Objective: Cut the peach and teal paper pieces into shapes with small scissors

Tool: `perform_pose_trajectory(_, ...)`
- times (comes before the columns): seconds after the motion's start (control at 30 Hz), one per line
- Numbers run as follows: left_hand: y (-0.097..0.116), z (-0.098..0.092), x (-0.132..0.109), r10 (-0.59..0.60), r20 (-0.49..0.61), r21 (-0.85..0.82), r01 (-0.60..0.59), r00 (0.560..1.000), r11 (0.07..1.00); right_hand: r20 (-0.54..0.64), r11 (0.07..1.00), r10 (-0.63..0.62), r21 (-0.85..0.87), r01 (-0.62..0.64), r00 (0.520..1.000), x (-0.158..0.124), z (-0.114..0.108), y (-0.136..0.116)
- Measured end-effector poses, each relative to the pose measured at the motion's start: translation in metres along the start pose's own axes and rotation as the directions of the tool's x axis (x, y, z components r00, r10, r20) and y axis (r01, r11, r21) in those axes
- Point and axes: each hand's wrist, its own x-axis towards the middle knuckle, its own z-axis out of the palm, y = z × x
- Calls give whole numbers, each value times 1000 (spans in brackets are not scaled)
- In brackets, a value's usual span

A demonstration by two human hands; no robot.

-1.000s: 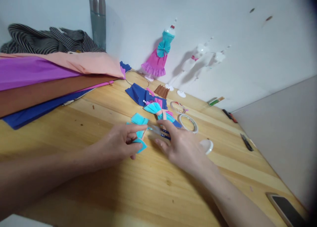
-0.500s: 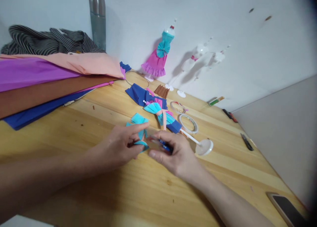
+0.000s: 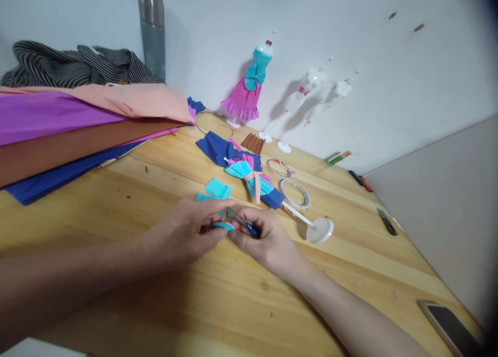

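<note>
My left hand (image 3: pixel 196 224) pinches a small turquoise crepe-paper piece (image 3: pixel 223 225) between thumb and fingers. Most of that piece is hidden by the fingers. In my right hand (image 3: pixel 259 235) is a small pair of scissors (image 3: pixel 249 225) with a blue handle, its metal blades pointing at the left fingertips beside the turquoise paper. Just beyond the left hand, a flat turquoise scrap (image 3: pixel 218 188) lies on the wooden table (image 3: pixel 155 305). Farther off, a mannequin stand (image 3: pixel 321 231) lies on its side, dressed in dark blue with a turquoise bow (image 3: pixel 241 171) tied by a peach strip.
Folded coloured sheets (image 3: pixel 97 108) are stacked at the left, near a striped cloth (image 3: pixel 78 64) and a grey bottle (image 3: pixel 152 35). A dressed mannequin (image 3: pixel 254 77) stands by the wall. Tape rolls (image 3: pixel 295 193), a cutter knife (image 3: pixel 387 222) and a phone (image 3: pixel 447 326) lie to the right.
The scissors have turned and moved closer to the left fingertips, with their blades now at the turquoise piece. The right hand has shifted slightly left; the left hand stays nearly in place.
</note>
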Motion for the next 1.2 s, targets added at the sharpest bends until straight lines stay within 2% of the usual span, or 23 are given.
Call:
perform_pose_trajectory(0.1, -1, 1, -1, -123, -55, -142, 114, 991, 983, -120, 996, 44, 83, -34, 992, 1, -3, 3)
perform_pose_trajectory(0.23, -1, 0, 1, -314, -87, -415, 252, 945, 874, -287, 944, 92, 330, 8, 953, 1, -2, 10)
perform_pose_trajectory(0.33, 0, -1, 4, -397, -10, -565, 322, 918, 760, -275, 828, 181, 560, 4, 944, 1, 4, 14)
perform_pose_trajectory(0.43, 0, 1, 5, -358, 168, -652, 376, 918, 659, -208, 728, 231, 685, -27, 950, 0, 11, 14)
perform_pose_trajectory(0.5, -1, 3, 5, -323, 219, -687, 380, 921, 619, -153, 688, 233, 724, -52, 960, -1, 15, 13)
perform_pose_trajectory(0.67, -4, 7, 5, -313, 190, -709, 350, 931, 612, -85, 645, 208, 761, -71, 975, -3, 19, 11)
perform_pose_trajectory(0.9, 1, 4, 3, -348, 131, -707, 333, 928, 623, -83, 614, 211, 786, -66, 974, -1, 18, 11)
perform_pose_trajectory(1.2, 5, 1, 3, -411, 108, -639, 380, 905, 669, -95, 705, 204, 705, -79, 974, -2, 16, 14)
